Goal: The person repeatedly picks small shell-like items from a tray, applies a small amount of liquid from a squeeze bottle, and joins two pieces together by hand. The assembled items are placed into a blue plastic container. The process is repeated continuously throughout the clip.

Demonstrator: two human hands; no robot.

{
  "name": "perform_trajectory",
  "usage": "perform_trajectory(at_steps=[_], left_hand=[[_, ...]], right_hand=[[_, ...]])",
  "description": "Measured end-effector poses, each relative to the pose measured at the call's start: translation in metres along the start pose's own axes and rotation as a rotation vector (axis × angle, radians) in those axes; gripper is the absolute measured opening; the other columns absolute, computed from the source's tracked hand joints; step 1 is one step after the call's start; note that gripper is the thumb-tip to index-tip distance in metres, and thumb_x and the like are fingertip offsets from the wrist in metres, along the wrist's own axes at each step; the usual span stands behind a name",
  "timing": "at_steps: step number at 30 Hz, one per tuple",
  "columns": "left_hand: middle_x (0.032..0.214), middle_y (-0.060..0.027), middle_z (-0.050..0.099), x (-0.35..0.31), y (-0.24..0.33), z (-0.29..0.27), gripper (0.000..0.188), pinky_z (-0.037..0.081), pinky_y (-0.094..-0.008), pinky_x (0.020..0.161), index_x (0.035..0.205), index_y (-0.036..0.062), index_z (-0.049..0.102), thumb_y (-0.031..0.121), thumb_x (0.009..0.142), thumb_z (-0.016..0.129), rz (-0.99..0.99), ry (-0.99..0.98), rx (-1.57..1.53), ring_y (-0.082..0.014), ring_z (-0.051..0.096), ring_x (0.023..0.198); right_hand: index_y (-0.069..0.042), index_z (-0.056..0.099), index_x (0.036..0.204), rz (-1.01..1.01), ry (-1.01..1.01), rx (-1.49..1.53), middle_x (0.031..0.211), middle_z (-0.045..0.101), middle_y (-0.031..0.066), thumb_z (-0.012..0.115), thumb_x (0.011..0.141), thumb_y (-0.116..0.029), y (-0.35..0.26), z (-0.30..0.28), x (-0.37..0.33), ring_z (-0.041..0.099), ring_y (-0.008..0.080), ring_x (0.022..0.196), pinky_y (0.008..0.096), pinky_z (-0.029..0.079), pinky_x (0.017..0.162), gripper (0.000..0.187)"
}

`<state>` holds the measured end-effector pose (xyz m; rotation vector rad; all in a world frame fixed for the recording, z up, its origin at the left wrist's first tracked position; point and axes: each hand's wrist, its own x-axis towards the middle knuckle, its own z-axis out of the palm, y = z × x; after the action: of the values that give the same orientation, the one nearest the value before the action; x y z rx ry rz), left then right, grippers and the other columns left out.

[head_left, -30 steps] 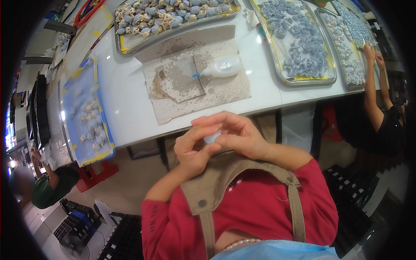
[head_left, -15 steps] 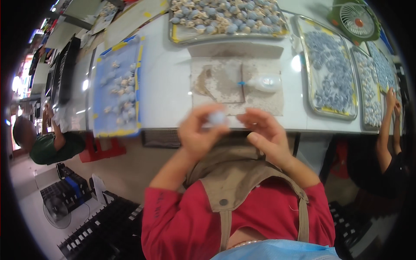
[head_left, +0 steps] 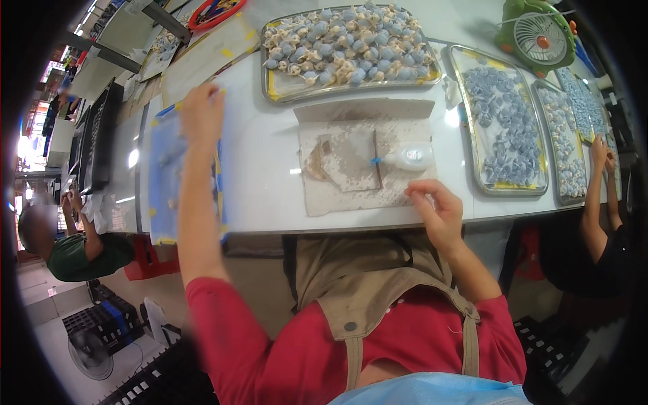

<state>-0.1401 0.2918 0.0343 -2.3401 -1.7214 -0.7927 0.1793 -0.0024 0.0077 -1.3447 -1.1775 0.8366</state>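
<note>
Well, the left hand (head_left: 201, 116) is over the blue tray (head_left: 163, 219); I can't tell if it pinches anything; the right hand (head_left: 437, 210), loosely curled, is near the bottle (head_left: 414, 157).

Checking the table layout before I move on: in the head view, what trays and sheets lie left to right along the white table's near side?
Blue tray → stained cardboard sheet → metal tray of blue-grey curved pieces → metal tray of pale and blue-grey pieces

Red shirt (head_left: 283, 351), tan apron (head_left: 368, 297) with narrow straps (head_left: 470, 344) and dark round snap (head_left: 350, 327), pale-blue mask (head_left: 432, 390)
</note>
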Motion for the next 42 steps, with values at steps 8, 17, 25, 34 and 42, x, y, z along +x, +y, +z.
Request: perform_trajectory(at_steps=[8, 17, 25, 34, 42], left_hand=[[0.096, -0.0123, 0.059, 0.034, 0.069, 0.089, 0.033, 0.045, -0.0391, 0.081, 0.102, 0.0077, 0.055, 0.014, 0.072, 0.067, 0.178, -0.025, -0.013, -0.0297, 0.052, 0.100], [0.100, -0.0093, 0.059, -0.014, 0.088, 0.019, 0.028, 0.048, -0.0249, 0.074, 0.109, -0.0034, 0.051, 0.009, 0.085, 0.056, -0.355, -0.255, -1.192, -0.0156, 0.059, 0.086], [0.091, -0.0132, 0.058, -0.171, 0.180, -0.052, 0.032, 0.044, -0.0212, 0.056, 0.117, 0.0018, 0.047, 0.019, 0.090, 0.049, -0.891, -0.857, -2.097, -0.0141, 0.055, 0.069], [0.113, -0.0089, 0.056, -0.228, 0.215, -0.052, 0.035, 0.049, -0.0234, 0.080, 0.119, -0.0018, 0.049, -0.001, 0.085, 0.057, -0.992, -0.873, -1.888, -0.0148, 0.059, 0.092], [0.104, -0.0088, 0.057, -0.236, 0.217, -0.051, 0.036, 0.048, -0.0223, 0.076, 0.114, -0.0029, 0.051, -0.007, 0.079, 0.061, -0.716, -0.686, -1.697, -0.0104, 0.056, 0.087]], right_hand=[[0.001, 0.062, 0.094, -0.021, 0.035, -0.133, 0.087, 0.064, 0.0088, 0.056, 0.082, 0.001, 0.003, -0.012, 0.003, 0.059, 0.0139, 0.081, 0.0242, 0.045, 0.075, 0.013], [-0.002, 0.060, 0.102, -0.297, 0.101, -0.455, 0.098, 0.061, 0.0116, 0.060, 0.079, -0.004, 0.002, -0.028, 0.040, 0.055, 0.0268, 0.094, 0.0321, 0.042, 0.084, 0.023], [-0.006, 0.058, 0.107, -0.236, -0.086, -0.726, 0.103, 0.058, 0.0096, 0.068, 0.074, -0.022, 0.015, -0.030, 0.048, 0.049, 0.0286, 0.097, 0.0386, 0.037, 0.086, 0.038], [-0.005, 0.059, 0.097, 0.022, -0.004, -0.370, 0.090, 0.060, 0.0101, 0.070, 0.073, -0.021, 0.001, -0.028, 0.005, 0.052, 0.0258, 0.084, 0.0325, 0.040, 0.076, 0.031], [-0.005, 0.060, 0.085, -0.094, -0.017, -0.314, 0.075, 0.054, 0.0056, 0.078, 0.062, -0.021, -0.019, -0.051, -0.034, 0.048, 0.0205, 0.075, 0.0304, 0.036, 0.072, 0.033]])
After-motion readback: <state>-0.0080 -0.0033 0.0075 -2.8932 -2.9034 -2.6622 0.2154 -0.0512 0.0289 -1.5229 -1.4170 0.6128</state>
